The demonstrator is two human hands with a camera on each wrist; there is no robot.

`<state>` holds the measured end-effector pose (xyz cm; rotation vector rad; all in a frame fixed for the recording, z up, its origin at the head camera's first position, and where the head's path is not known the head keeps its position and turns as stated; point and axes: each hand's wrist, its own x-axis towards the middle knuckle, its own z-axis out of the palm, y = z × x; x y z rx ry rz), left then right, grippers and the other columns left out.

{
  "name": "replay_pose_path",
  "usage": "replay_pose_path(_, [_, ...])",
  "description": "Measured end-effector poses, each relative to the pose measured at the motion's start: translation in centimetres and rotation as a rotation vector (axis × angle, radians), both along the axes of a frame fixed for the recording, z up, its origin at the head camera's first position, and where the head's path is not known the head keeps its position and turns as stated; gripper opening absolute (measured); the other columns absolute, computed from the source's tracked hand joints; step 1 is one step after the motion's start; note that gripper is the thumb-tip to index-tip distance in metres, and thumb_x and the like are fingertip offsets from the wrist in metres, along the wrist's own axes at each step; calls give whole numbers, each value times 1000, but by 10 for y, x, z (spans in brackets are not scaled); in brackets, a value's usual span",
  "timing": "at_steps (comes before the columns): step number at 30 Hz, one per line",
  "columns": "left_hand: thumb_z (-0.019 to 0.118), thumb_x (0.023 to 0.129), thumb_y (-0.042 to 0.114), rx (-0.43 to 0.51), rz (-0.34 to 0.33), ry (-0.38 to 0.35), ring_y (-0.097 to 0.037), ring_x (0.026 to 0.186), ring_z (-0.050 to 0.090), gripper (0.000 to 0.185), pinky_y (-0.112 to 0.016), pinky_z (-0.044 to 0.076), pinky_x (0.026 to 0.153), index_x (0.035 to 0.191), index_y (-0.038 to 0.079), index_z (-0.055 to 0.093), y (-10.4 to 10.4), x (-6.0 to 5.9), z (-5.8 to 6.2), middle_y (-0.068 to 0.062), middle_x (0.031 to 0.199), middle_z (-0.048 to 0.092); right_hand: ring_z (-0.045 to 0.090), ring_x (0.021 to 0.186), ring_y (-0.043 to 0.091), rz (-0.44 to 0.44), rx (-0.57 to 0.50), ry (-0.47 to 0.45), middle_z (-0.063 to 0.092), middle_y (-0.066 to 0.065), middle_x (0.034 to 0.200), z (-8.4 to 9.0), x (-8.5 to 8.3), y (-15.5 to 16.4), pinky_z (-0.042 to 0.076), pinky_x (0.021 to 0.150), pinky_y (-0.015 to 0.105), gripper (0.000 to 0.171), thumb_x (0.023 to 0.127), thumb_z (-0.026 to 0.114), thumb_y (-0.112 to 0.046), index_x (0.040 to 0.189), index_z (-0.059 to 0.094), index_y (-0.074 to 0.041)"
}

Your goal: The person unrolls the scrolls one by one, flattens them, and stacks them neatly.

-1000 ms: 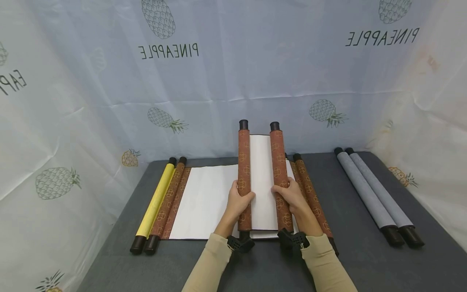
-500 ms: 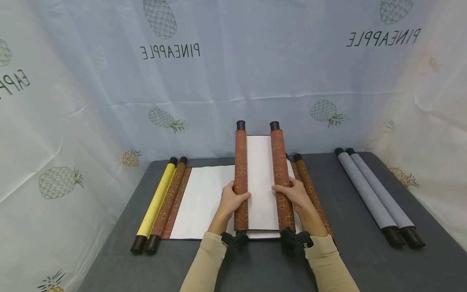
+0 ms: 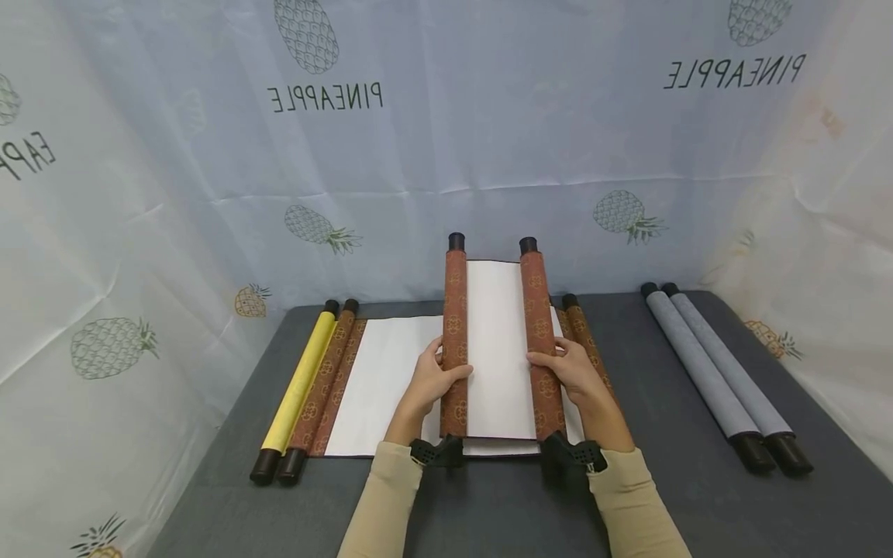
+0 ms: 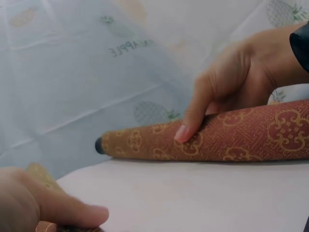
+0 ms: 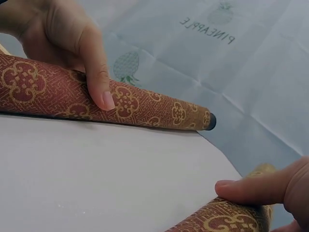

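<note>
A red-brown patterned scroll point(image 3: 455, 310) with black rod ends is held up, partly unrolled, its white paper point(image 3: 497, 349) showing between the two rolls. My left hand point(image 3: 425, 380) grips the left roll, thumb across its front. The right hand point(image 3: 575, 372) holds the right roll the same way, and in the left wrist view its thumb presses on the patterned cloth point(image 4: 285, 130). In the right wrist view the left thumb lies over the other roll point(image 5: 120, 101). Behind the held scroll, a second scroll lies spread on the table, its white sheet point(image 3: 380, 380) partly covered.
A yellow roll point(image 3: 300, 380) lies at the left beside the spread scroll's brown roll point(image 3: 324, 380). That scroll's other brown roll point(image 3: 586, 337) lies behind my right hand. Two grey rolls point(image 3: 698, 356) lie on the right of the dark table point(image 3: 335, 511). A pineapple-print curtain point(image 3: 446, 139) stands behind.
The held scroll's two rolls have moved apart, the left one mostly, with my left hand shifting left and the right hand slightly right. More white paper shows between them.
</note>
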<state>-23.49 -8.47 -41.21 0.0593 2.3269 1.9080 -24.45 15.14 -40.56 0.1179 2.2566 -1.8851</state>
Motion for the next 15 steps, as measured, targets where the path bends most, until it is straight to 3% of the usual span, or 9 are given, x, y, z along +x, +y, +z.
replay_pose_path(7, [56,90,8,38,-14,-52,-42,132,42,79,-59,37,104,153,2,8,5,-3,-3,-27,147,34,55,88,13,36,-67,-55,48,20,122,1,0,-6,47,74,25,61,96,46,-13,146,22,11])
replay_pose_path(12, [54,87,8,77,26,-70,-33,119,47,78,-45,43,91,151,0,10,14,-1,-2,-28,143,37,50,80,14,-43,-95,-76,46,11,108,0,-1,-8,45,69,27,56,91,43,-13,141,31,9])
replay_pose_path(15, [54,84,9,72,47,-57,-29,111,49,78,-39,43,84,150,-1,13,18,-1,-4,-28,138,41,49,81,16,-63,-68,-75,46,15,112,-2,0,-9,44,68,27,59,90,47,-15,141,30,9])
